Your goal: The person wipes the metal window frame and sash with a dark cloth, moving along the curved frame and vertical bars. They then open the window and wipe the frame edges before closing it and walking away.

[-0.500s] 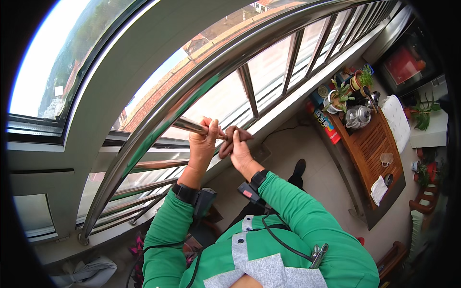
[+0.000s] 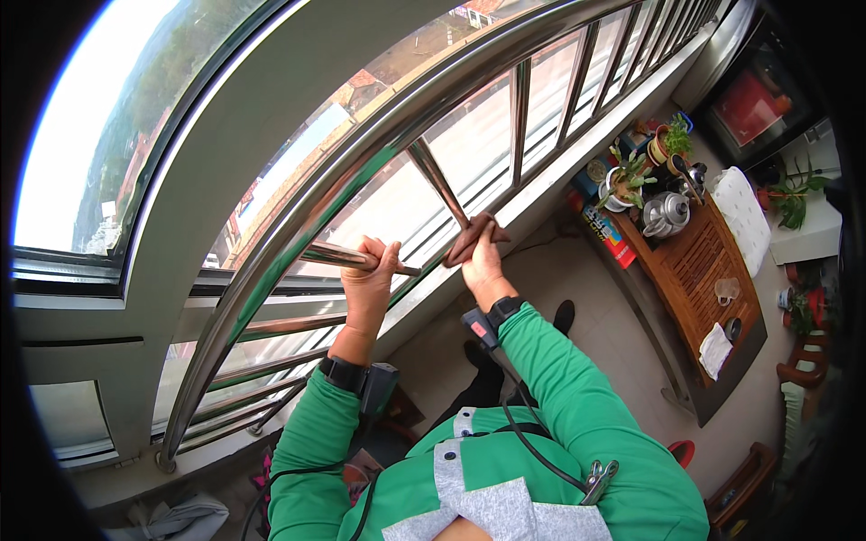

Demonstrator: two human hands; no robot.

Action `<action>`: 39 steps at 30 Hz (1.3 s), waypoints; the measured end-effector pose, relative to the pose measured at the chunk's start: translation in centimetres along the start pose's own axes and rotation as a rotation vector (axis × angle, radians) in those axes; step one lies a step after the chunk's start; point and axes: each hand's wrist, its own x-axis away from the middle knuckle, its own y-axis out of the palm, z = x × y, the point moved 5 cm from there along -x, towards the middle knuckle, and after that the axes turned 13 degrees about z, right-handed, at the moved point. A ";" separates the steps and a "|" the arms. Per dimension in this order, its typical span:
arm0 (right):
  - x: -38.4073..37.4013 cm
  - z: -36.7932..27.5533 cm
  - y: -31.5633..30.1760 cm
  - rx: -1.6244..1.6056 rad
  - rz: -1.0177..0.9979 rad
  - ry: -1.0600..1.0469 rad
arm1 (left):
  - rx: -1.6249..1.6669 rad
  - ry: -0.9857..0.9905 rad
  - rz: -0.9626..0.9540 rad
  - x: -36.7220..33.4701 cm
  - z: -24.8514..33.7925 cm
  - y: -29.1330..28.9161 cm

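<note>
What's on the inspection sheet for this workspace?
Surface: shiny metal railing beside a grey window frame.
Job's things: brown cloth at the lower end of an upright bar.
Clutter: slatted wooden table bears a silver kettle, potted plants and a white cloth.
Grips: left grip closed around a neighbouring bar; right grip on the brown cloth.
Cables: black cable crosses the green top.
Surroundings: tiled floor.

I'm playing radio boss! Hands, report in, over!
Left hand gripping one metal bar. Right hand holding brown cloth at the lower end of the next bar. Nothing seen blocking either hand.
</note>
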 end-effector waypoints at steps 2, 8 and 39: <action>4.0 3.5 0.3 0.130 -0.252 0.043 | -0.044 -0.007 0.005 0.0 0.0 0.0; 9.1 7.9 -1.1 0.360 -0.346 0.346 | -0.072 0.008 -0.013 0.0 0.2 0.0; 9.2 8.4 -1.0 0.023 -0.351 0.404 | -0.083 0.025 -0.037 0.2 1.2 0.3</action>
